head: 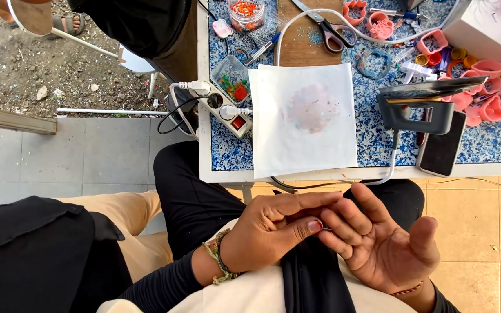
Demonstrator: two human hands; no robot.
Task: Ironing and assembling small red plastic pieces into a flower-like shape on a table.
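My left hand (273,229) and my right hand (378,240) meet over my lap, below the table's front edge. The left thumb and fingers press against the fingertips of the right hand, whose palm faces up with fingers spread. A tiny dark thing may sit between them; I cannot tell what it is. A braided bracelet circles my left wrist. On the table above lies a white paper sheet (304,119) with a faint pink round patch showing through. A grey iron (421,103) stands to its right.
The blue speckled table (372,142) carries a white power strip (222,104), scissors (331,29), a bead jar (246,14), pink and orange cutters (488,95) and a dark phone (442,149). Another person in black sits at my left (36,255).
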